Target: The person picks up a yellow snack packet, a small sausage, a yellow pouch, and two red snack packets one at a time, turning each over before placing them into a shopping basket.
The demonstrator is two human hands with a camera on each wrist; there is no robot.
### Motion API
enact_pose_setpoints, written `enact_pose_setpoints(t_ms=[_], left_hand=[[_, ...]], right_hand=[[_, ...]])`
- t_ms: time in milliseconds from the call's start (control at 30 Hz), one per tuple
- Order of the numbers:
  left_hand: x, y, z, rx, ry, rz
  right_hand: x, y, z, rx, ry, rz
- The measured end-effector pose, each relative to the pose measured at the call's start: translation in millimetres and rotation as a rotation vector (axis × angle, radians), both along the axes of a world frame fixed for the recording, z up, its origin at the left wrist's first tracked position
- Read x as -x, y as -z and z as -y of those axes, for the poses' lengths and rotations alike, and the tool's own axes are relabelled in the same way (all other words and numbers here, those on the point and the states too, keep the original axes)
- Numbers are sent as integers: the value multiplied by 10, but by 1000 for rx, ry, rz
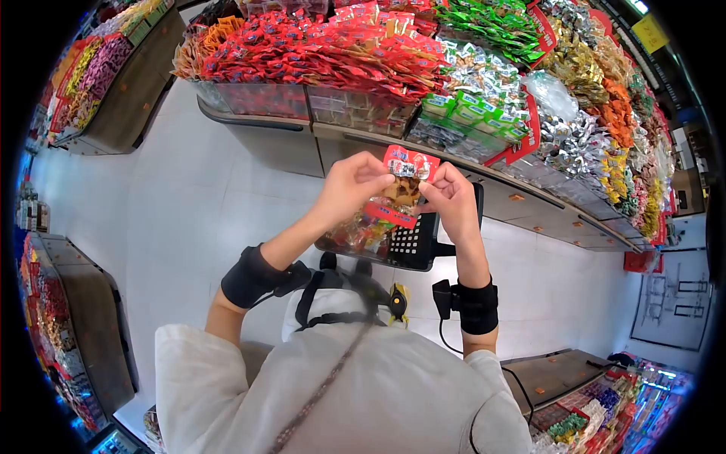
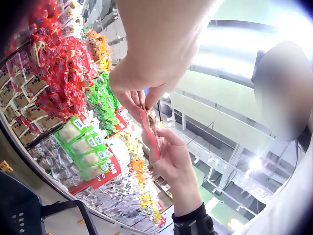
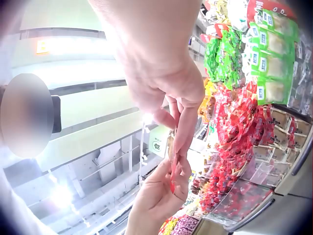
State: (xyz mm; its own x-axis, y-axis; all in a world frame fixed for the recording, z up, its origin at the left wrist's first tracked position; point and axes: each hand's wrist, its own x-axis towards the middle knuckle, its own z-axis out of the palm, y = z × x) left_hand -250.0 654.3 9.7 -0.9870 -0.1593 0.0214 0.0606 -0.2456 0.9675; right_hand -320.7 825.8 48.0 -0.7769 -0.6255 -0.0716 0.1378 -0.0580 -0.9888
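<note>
A small red snack packet (image 1: 403,193) with a clear middle is held up between both hands in the head view. Brown pieces show through its window. My left hand (image 1: 349,188) pinches its left edge between thumb and fingers, and my right hand (image 1: 452,203) pinches the right edge. Seen edge-on in the left wrist view, the packet (image 2: 150,132) is a thin red strip between the two hands. Below the hands is a black shopping basket (image 1: 414,265) with holes in its base, and several wrapped snacks (image 1: 359,236) lie in its left part.
A curved counter ahead carries heaped red packets (image 1: 302,49), green packets (image 1: 491,26) and silver-wrapped ones (image 1: 567,129). More stocked counters stand at the left (image 1: 91,318) and behind right (image 1: 563,378). Pale tiled floor (image 1: 189,197) surrounds the person.
</note>
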Motion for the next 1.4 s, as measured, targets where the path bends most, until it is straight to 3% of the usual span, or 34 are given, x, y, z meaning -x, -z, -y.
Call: enact_pose_setpoints(t_ms=[300, 467, 567, 600, 633, 733, 833, 967, 1033, 1067, 1167, 1233, 1300, 1400], left_hand=[[-27, -99, -12, 59, -22, 2], [-1, 9, 19, -105, 43, 25], [-52, -62, -85, 144, -206, -165], [-111, -173, -27, 526, -237, -255], [-112, -119, -4, 722, -259, -332], [-173, -174, -124, 598, -75, -189], [-188, -153, -210, 702, -115, -285], [-181, -193, -203, 548, -36, -164], [-138, -113, -237, 279, -64, -228], [-123, -84, -249, 143, -78, -258], [-89, -88, -180, -329, 36, -26], [-111, -137, -143, -211, 30, 32], [-140, -139, -119, -219, 69, 69], [-136, -86, -123, -250, 50, 76]], right_hand=[[-105, -91, -43, 38, 31, 45], [-49, 53, -20, 32, 40, 51], [-56, 67, 7, 28, 99, 24], [-63, 77, 23, 39, 136, -1], [-70, 82, 37, 49, 173, -26], [-115, 109, 85, 61, 177, -41], [-181, 107, 158, 77, 159, -67], [-204, 142, 197, 80, 125, -183], [-219, 59, 216, -28, 96, -363], [-270, -20, 222, 3, 104, -318], [-197, 2, 208, -155, 167, -632], [-179, 49, 203, -94, 309, -565], [-150, 114, 157, 65, 322, -286], [-143, 84, 120, 174, 247, -184]])
